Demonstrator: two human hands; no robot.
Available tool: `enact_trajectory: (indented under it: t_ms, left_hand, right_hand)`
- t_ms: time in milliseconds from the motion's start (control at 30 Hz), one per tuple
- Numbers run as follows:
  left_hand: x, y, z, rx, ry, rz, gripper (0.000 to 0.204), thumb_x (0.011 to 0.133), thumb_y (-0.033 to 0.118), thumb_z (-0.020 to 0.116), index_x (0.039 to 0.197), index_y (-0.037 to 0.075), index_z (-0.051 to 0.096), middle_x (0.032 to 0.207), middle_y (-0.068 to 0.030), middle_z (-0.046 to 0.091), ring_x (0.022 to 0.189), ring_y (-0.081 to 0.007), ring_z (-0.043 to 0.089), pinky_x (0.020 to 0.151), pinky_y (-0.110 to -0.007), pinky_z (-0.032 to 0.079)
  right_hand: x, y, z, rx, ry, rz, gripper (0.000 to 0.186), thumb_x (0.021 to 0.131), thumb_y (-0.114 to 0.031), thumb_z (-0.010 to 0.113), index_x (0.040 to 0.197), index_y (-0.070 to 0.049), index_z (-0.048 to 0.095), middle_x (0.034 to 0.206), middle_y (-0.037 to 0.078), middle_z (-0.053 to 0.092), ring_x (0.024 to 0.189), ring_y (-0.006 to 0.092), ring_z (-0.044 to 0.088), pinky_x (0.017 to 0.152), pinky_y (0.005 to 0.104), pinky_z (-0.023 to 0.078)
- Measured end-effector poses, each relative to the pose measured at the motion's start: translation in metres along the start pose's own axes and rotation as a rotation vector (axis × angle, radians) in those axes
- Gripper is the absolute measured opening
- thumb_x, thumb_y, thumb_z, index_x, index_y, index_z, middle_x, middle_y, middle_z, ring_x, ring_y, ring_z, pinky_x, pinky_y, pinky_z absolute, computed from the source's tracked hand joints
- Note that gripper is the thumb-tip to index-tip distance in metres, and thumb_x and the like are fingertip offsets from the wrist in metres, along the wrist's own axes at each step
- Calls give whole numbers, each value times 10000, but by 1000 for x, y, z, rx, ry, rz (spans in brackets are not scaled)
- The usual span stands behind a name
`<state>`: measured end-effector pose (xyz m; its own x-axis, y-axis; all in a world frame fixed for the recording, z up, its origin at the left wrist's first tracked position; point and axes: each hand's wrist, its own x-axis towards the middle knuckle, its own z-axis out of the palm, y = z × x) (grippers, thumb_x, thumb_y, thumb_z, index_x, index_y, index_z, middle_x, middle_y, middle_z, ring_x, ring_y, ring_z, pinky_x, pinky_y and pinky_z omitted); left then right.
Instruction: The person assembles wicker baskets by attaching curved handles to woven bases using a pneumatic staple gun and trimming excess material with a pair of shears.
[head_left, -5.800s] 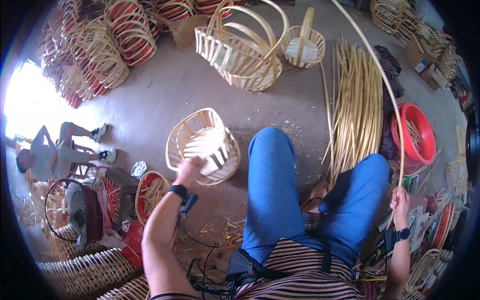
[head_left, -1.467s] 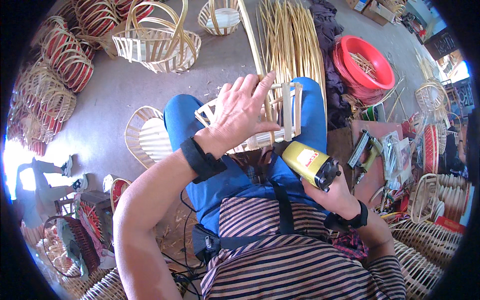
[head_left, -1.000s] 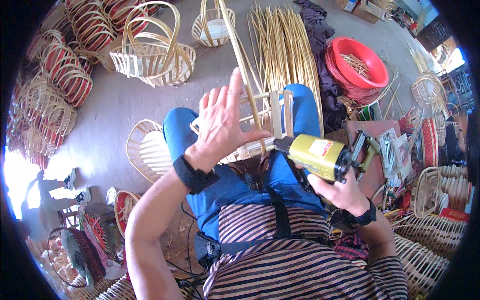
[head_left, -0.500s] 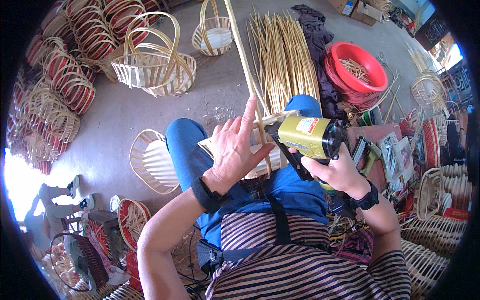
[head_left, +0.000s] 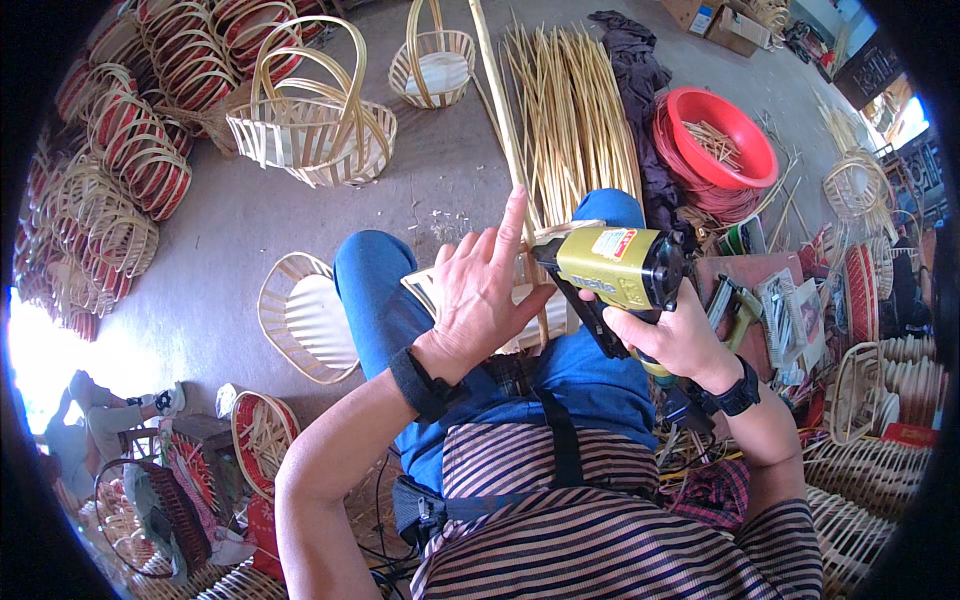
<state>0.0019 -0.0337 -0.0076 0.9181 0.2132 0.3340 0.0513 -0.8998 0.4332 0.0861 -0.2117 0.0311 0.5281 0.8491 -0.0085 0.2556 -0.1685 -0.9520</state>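
Note:
My right hand (head_left: pixel 675 335) grips a yellow-green nail gun (head_left: pixel 615 268) with a black magazine. Its nose meets the rim of a pale wooden slat basket (head_left: pixel 425 290) in my lap. A long, pale wooden strip (head_left: pixel 497 90) rises from that basket and reaches away past the top of the picture. My left hand (head_left: pixel 475 290) lies over the basket, index finger and thumb stretched out at the strip, the other fingers bent over the rim. Most of the basket is hidden beneath my hands and the tool.
On the floor stand handled baskets (head_left: pixel 320 150) and a tray-like basket (head_left: pixel 312 310). Ahead lies a bundle of thin strips (head_left: pixel 575 110) next to dark cloth (head_left: pixel 635 70). A red basin (head_left: pixel 735 130) with wood pieces is at right. Stacked red-banded baskets (head_left: pixel 140 140) fill the left.
The strip's far end has swung slightly to the right. Both hands and the nail gun keep nearly the same place on the basket; the whole view has shifted a little.

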Motion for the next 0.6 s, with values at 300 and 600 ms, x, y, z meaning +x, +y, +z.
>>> enact_trajectory:
  t_ms: [300, 600]
  left_hand:
    - [0, -1, 1, 5, 19, 20, 932, 578, 258, 692, 1285, 26, 132, 759, -62, 524, 746, -226, 507, 654, -346, 351]
    - [2, -9, 2, -13, 24, 17, 956, 555, 268, 706, 1282, 15, 139, 665, -28, 494, 683, -190, 494, 615, -322, 352]
  right_hand:
    - [4, -6, -2, 12, 2, 34, 289, 715, -31, 515, 1003, -9, 502, 862, 71, 582, 661, 113, 512, 600, 231, 399]
    - [-7, -13, -10, 84, 57, 166, 275, 710, -55, 540, 980, -7, 510, 807, 77, 577, 595, 139, 530, 562, 250, 437]
